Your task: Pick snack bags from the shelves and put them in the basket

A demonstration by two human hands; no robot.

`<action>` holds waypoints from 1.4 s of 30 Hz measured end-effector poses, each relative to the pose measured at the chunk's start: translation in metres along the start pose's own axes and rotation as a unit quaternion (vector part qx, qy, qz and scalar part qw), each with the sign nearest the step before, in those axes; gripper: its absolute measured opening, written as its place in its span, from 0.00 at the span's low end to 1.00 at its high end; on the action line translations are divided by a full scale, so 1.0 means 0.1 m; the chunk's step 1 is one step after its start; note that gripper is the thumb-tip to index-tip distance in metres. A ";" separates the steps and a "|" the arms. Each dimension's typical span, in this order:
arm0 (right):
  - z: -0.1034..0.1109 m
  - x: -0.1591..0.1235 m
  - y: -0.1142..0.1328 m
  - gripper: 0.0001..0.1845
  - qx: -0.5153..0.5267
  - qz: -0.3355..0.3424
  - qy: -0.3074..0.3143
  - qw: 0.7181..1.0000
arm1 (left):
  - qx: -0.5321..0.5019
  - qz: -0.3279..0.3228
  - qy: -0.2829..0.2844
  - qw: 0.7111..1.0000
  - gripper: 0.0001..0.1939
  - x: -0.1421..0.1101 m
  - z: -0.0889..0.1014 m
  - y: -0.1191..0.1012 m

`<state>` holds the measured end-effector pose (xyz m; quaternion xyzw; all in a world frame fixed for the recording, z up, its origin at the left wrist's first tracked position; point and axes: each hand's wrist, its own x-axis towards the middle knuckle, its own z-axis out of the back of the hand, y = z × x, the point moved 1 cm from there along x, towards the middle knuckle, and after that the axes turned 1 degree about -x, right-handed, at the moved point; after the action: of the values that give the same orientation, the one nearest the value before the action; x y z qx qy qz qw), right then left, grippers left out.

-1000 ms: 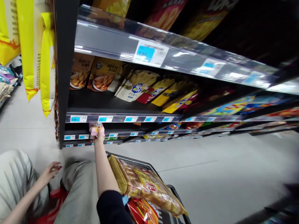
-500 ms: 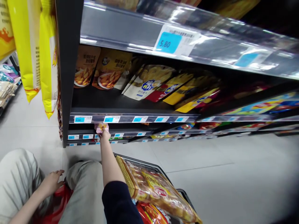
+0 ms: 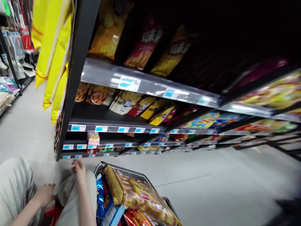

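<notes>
A pink-and-white snack bag (image 3: 93,138) stands by itself at the front of a low shelf, its upper part beneath the shelf above. My right hand (image 3: 79,171) is apart from it, over my right knee, with nothing in it; its loosely bent fingers are slightly blurred. Over my lap, my left hand (image 3: 44,195) has its fingers stretched out and holds nothing. To the right of my right forearm is a black basket (image 3: 138,175) full of packets. On top lies a large gold bag of snacks (image 3: 141,194), beside a blue packet (image 3: 100,197) and a red packet (image 3: 137,218).
Upright snack pouches (image 3: 124,103) line the shelf above, behind price tags (image 3: 78,127). Long yellow bags (image 3: 53,62) hang at the shelf's left end. Below me a red stool (image 3: 53,213) shows partly. Grey floor (image 3: 188,194) extends to the right.
My right hand has let go of the pink bag and drawn back toward my knee, leaving the bag on the shelf. The view has shifted, showing more of the upper shelf.
</notes>
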<state>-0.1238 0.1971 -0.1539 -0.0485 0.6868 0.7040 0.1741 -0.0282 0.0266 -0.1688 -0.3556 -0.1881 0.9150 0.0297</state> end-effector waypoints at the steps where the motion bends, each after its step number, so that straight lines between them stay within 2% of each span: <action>1: -0.12 -0.20 -0.08 0.05 -0.073 0.013 0.036 0.997 | 0.006 0.003 -0.002 1.000 0.29 -0.01 -0.02 0.00; 2: -0.21 -0.37 -0.16 0.04 -0.148 0.027 0.064 0.987 | 0.010 0.005 -0.005 1.000 0.28 -0.02 -0.03 0.00; 4: -0.32 -0.62 -0.31 0.04 -0.297 0.048 0.099 0.949 | 0.015 0.005 -0.012 1.000 0.26 -0.04 -0.05 0.00; 8: -0.32 -0.72 -0.49 0.12 -0.500 0.039 0.178 0.846 | 0.023 -0.004 -0.019 1.000 0.23 -0.07 -0.08 0.00; 12: -0.30 -0.65 -0.52 0.20 -0.598 0.023 0.203 0.775 | 0.031 -0.005 -0.026 0.999 0.24 -0.10 -0.12 0.04; 19: -0.43 -0.68 -0.62 0.28 -0.677 0.020 0.226 0.700 | 0.045 0.000 -0.023 0.999 0.25 -0.10 -0.15 0.08; 26: -0.42 -0.67 -0.70 0.28 -0.700 0.029 0.220 0.678 | 0.051 0.001 -0.015 0.999 0.23 -0.06 -0.18 0.07; 34: -0.35 -0.65 -0.74 0.23 -0.693 0.052 0.210 0.688 | 0.056 0.030 -0.004 0.998 0.24 -0.13 -0.14 -0.01; 42: -0.31 -0.68 -0.72 0.23 -0.682 0.063 0.208 0.698 | 0.047 0.062 0.000 0.997 0.24 -0.24 -0.08 -0.10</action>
<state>-0.0436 0.1540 -0.2030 -0.2556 0.0386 0.9609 -0.0992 -0.0063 0.0335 -0.1552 -0.3643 -0.1230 0.9231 -0.0103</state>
